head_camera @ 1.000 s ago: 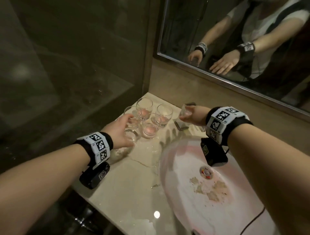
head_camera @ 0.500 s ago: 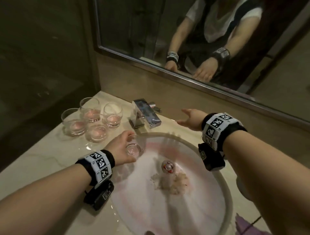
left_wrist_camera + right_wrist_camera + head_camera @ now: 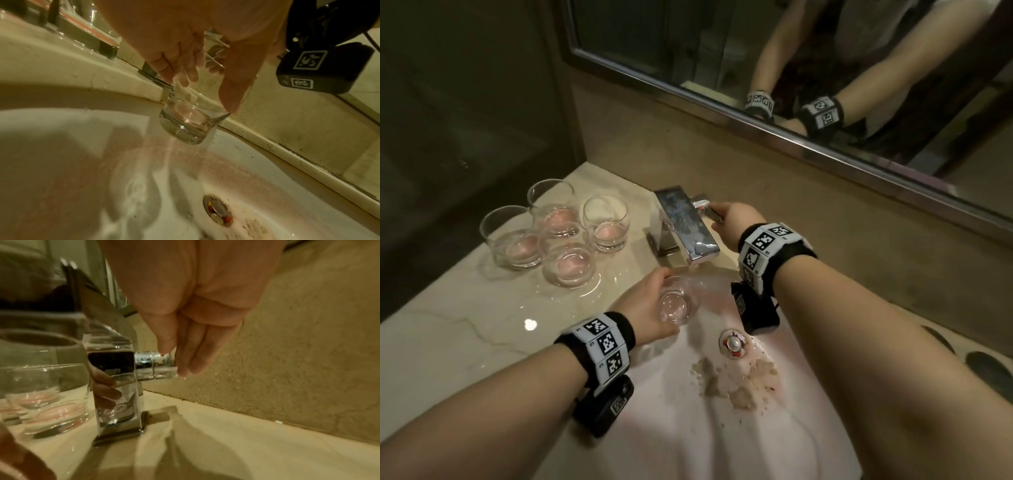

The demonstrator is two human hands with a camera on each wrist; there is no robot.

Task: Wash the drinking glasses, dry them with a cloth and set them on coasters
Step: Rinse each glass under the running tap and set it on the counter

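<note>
a glass (image 3: 675, 304) is gripped by the left hand (image 3: 645, 308) under the tap (image 3: 685, 228) for rinsing; the tap's handle (image 3: 153, 364) is pinched by the right hand (image 3: 736, 221).

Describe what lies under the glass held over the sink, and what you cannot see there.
Under the glass, gripped by the left hand, is the pink-stained sink wall; the drain sits lower down. The faucet spout stands above. The basin directly beneath is covered in the head view.
</note>
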